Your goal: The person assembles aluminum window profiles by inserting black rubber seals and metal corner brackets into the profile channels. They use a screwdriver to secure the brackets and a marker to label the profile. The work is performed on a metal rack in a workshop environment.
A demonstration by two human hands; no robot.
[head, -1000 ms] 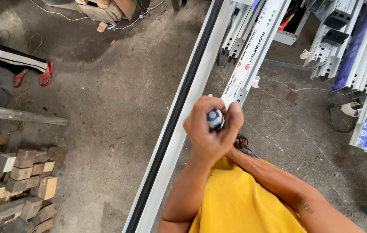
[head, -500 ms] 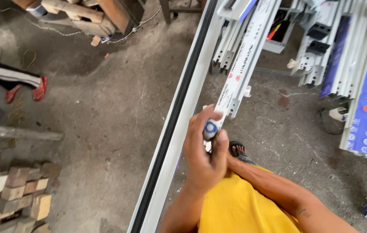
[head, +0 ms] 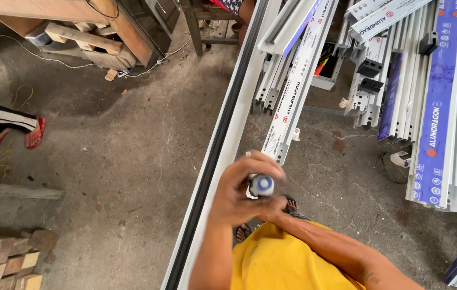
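Both hands clasped on a small blue-capped tube [head: 261,185], left hand [head: 237,194] wrapped round, right hand [head: 272,207] beneath | since 1 s ago they have drifted slightly off the long white rail [head: 223,153] | tube body hidden by fingers; 2 red sandals [head: 16,137] at left, wearer cut off

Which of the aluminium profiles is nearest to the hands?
The long white profile with a black strip, passing just left of the hands; the wrapped ones lie farther off.

long frame rail [head: 223,145] lies left of stacked profiles [head: 416,80], blocks [head: 2,260] far left.
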